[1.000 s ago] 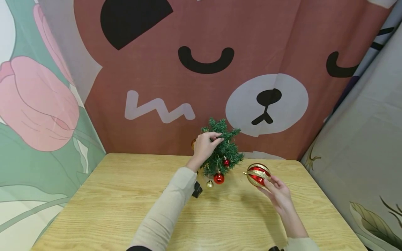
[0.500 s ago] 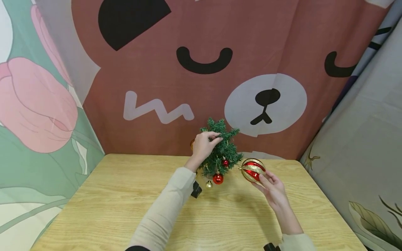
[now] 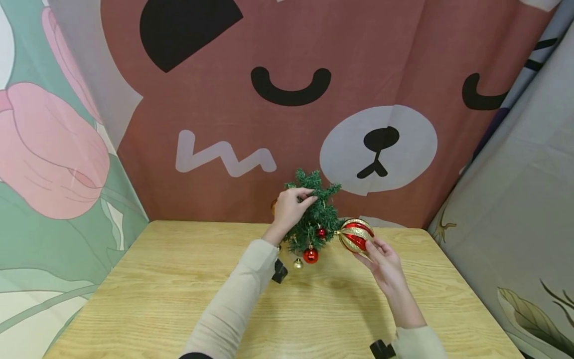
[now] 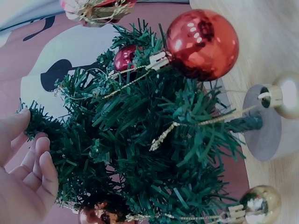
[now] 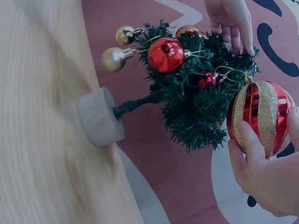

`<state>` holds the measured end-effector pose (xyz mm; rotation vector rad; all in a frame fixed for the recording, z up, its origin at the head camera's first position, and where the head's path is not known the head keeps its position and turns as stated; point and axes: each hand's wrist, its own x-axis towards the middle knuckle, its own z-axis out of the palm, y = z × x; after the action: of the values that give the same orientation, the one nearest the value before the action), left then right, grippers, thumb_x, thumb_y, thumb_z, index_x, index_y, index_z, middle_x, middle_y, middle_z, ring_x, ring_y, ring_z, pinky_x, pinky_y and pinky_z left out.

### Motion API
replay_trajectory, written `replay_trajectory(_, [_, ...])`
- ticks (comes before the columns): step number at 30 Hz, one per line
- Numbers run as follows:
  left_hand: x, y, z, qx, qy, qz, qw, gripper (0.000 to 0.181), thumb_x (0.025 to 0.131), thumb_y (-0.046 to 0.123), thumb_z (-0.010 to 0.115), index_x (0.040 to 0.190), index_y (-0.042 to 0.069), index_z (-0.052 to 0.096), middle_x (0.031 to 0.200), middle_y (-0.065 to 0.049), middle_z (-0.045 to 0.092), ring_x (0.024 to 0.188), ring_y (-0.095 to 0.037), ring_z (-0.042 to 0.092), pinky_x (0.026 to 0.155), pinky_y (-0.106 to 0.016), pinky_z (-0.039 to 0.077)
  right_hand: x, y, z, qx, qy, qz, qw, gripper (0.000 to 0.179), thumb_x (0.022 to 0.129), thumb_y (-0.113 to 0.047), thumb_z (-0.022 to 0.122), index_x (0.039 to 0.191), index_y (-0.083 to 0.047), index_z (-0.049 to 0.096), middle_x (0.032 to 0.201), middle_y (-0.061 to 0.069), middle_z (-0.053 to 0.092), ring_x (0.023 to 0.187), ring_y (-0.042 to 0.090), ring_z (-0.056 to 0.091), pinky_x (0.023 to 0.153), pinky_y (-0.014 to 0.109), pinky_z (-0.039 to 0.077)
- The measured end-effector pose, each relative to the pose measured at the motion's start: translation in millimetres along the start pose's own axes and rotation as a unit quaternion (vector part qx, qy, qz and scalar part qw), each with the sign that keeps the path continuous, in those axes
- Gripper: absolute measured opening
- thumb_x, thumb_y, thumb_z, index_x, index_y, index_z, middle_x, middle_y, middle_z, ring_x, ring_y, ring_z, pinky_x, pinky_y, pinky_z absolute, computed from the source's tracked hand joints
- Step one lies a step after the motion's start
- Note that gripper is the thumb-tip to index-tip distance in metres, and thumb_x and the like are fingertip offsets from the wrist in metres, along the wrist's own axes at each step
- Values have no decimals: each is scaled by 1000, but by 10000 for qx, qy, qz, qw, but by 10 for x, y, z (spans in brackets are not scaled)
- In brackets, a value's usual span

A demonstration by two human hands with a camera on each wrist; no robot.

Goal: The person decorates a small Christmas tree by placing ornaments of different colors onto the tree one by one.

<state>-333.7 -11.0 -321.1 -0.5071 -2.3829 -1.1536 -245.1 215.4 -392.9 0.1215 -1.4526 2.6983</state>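
Note:
A small green Christmas tree (image 3: 320,212) stands on the table on a round pale base (image 5: 100,116). My left hand (image 3: 289,209) pinches a branch near its top; in the left wrist view thumb and fingers lie around the branch tip. My right hand (image 3: 383,267) holds a large red bauble with gold glitter stripes (image 3: 356,236) by its outer side, its cap toward the tree's right side. A thin string loop (image 5: 229,72) runs from that cap in front of the branches. Hanging on the tree are a shiny red bauble (image 4: 203,44), a smaller dark red one (image 4: 126,57) and gold ones.
The wooden table (image 3: 202,279) carries the tree near its back edge. Behind hangs a brown cloth (image 3: 215,199) with a bear print, and patterned cloths flank both sides. A pale gold bauble (image 5: 113,59) and a copper bauble (image 4: 103,210) hang on other branches.
My right hand has moved the striped bauble left and slightly up, from apart to the tree's right side. The left hand keeps its place on the branch.

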Motion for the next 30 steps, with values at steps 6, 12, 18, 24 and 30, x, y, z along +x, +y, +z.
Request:
replay_trajectory(6, [-7,-12,9,37,203,187,9996,24,85,25,66,105,12,71,77,0,66,42,-8,40,43,-20,29,35,-30,91,-40,-105,-15,9999,6,94,-4,48,99,-7,49,97,3,50,90,10,61,79,32,51])
replay_trajectory(12, [-8,-5,19,-3,259,263,9993,24,85,24,66,106,12,71,77,0,67,42,-8,41,44,-20,30,83,-66,179,-96,19,105,9999,15,93,-6,50,105,-7,41,101,2,49,92,11,61,81,31,51])
replay_trajectory(18, [-13,2,27,2,289,295,9991,24,85,24,66,106,13,71,78,-1,66,45,-8,43,41,-20,29,126,-81,230,-3,-82,86,9999,6,94,-5,49,98,-7,47,103,2,53,92,13,62,82,32,50])
replay_trajectory(24, [-23,-4,32,29,414,327,9986,26,85,24,67,108,13,70,78,-1,65,47,-8,44,42,-19,30,171,-95,268,82,-35,155,9998,5,93,-5,49,98,-9,51,102,1,56,90,15,63,82,32,50])
replay_trajectory(30, [-36,12,29,0,480,381,9981,26,85,22,67,108,12,70,78,-2,66,48,-8,46,42,-19,32,200,-109,303,31,93,306,9995,11,94,-8,49,105,-8,47,102,0,58,90,15,63,82,32,50])
